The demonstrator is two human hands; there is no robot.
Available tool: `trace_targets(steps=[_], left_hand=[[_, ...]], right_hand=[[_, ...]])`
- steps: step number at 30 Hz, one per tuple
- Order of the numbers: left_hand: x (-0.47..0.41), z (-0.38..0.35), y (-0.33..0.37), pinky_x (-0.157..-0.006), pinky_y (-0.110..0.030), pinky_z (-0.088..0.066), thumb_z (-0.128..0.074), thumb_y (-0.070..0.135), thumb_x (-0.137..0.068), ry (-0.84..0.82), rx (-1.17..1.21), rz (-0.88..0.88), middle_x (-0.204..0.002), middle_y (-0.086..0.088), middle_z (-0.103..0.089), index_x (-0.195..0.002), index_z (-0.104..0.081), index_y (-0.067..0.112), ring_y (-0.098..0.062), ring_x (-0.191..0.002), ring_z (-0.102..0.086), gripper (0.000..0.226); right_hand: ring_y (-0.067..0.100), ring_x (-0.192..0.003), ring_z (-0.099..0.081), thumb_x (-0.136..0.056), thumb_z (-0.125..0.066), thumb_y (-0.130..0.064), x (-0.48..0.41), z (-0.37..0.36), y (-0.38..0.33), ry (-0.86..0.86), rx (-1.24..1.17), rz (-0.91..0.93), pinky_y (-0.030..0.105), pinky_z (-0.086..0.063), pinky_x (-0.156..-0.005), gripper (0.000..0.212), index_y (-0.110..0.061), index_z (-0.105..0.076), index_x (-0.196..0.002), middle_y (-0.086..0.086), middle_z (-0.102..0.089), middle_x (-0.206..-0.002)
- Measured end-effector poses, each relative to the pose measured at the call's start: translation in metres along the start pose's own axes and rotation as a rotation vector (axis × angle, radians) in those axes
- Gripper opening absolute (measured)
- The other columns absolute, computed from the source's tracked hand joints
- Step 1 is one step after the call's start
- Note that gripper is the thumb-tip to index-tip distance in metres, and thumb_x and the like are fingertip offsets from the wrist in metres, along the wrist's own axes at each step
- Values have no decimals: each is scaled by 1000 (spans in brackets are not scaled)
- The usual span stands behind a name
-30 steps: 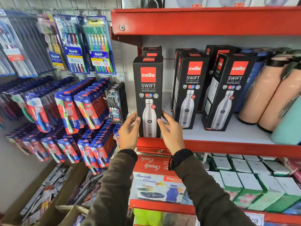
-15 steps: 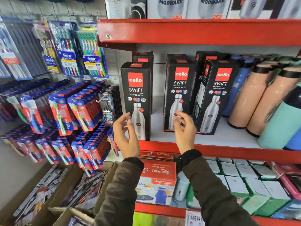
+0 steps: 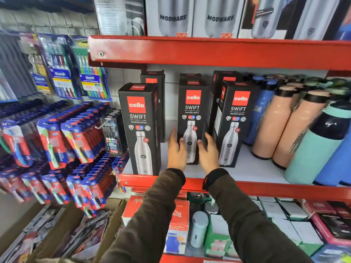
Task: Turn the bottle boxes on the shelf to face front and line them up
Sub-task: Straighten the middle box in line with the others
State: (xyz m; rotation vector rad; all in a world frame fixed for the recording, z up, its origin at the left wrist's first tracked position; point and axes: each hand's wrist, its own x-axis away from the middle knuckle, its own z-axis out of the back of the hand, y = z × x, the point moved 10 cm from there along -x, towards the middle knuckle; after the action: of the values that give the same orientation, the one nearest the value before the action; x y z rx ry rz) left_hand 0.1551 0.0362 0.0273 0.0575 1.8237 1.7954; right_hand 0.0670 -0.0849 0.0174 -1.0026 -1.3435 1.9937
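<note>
Toothbrush packs (image 3: 57, 141) hang on the wall at far left. On the red shelf (image 3: 275, 188), left box (image 3: 139, 130) stands at the front edge, upright, label facing front. Another box (image 3: 153, 80) sits right behind it, mostly hidden. Middle box (image 3: 191, 107) stands further back than the left one, label front. Left hand (image 3: 176, 150) is on its left side, right hand (image 3: 208, 150) on its right side, thumbs on the front face near the bottom. Both hands are open, flat against the box sides; can't tell whether they're actually squeezing it or just touching. Right box (image 3: 235, 118) stands just beside the right hand, turned slightly so its left side panel shows, and one more box (image 3: 226, 78) stands behind it. Right of that: loose bottles (image 3: 273, 126), blue, peach and teal, crowded together. Modware boxes (image 3: 193, 18) on the shelf above.
</note>
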Motion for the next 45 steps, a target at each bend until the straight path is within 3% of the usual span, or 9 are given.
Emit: trace_targets(steps=[5, 10, 15, 20, 22, 28, 36, 41, 45], left_hand=[[-13, 6, -10, -98, -7, -28, -39, 13, -104, 48, 57, 104, -137, 7, -52, -148, -41, 15, -8, -129, -46, 44], [-11, 15, -13, -101, -14, -37, -45, 18, -103, 50, 101, 95, -125, 13, -58, -140, -53, 20, -2, -118, -54, 38], [3, 24, -10, -84, 12, -32, -46, 18, -103, 87, 87, 82, -126, 12, -57, -139, -54, 20, 0, -118, -51, 37], [26, 31, -5, -103, -10, -37, -47, 20, -102, 96, 95, 51, -132, 11, -61, -137, -57, 24, 1, -122, -53, 37], [33, 33, -5, -101, -6, -37, -48, 23, -102, 90, 82, 34, -137, 10, -61, -137, -58, 26, 0, -126, -54, 36], [50, 38, 2, -97, 0, -37, -49, 29, -102, 50, 56, 2, -131, 18, -61, -135, -58, 30, 14, -119, -53, 34], [60, 41, 9, -107, -19, -38, -49, 26, -103, 61, 58, 7, -126, 16, -60, -135, -57, 25, -2, -124, -53, 34], [59, 45, 12, -91, 3, -38, -51, 26, -102, 85, 21, 9, -123, 16, -60, -136, -58, 21, -5, -124, -56, 35], [73, 54, 21, -109, -32, -47, -53, 22, -100, 232, 68, -50, -132, 7, -60, -133, -58, 22, -14, -127, -56, 33]], right_hand=[[28, -132, -51, -102, -50, -17, -7, 1, 3, -43, -4, -1, 6, -29, -85, 43, -8, -47, -143, 14, -55, -143], [20, -119, -57, -101, -54, -21, -4, 5, 4, -23, -20, 3, 10, -34, -88, 43, -10, -49, -142, 14, -58, -139], [8, -106, -56, -100, -54, -24, 11, 5, 5, -32, -32, 17, 6, -40, -84, 44, -12, -49, -142, 11, -60, -136], [-18, -90, -54, -100, -56, -27, 32, 14, 6, -30, -44, 18, -7, -37, -74, 44, -14, -51, -141, -2, -56, -127], [-23, -88, -56, -100, -56, -27, 41, 17, 4, -25, -41, 34, -6, -39, -74, 42, -15, -52, -139, -4, -57, -126], [13, -99, -66, -98, -58, -32, 58, 26, 0, -6, -31, 74, 5, -48, -76, 40, -21, -55, -136, 3, -63, -132], [11, -102, -65, -98, -56, -34, 65, 28, -3, -28, -45, 75, 9, -46, -78, 38, -24, -56, -135, 4, -63, -134], [14, -107, -63, -98, -55, -38, 64, 26, -4, -46, -38, 71, 18, -45, -87, 38, -27, -54, -135, 3, -61, -134], [11, -108, -62, -98, -56, -33, 67, 41, -8, -5, -54, 112, 11, -44, -84, 31, -25, -59, -128, -1, -64, -128]])
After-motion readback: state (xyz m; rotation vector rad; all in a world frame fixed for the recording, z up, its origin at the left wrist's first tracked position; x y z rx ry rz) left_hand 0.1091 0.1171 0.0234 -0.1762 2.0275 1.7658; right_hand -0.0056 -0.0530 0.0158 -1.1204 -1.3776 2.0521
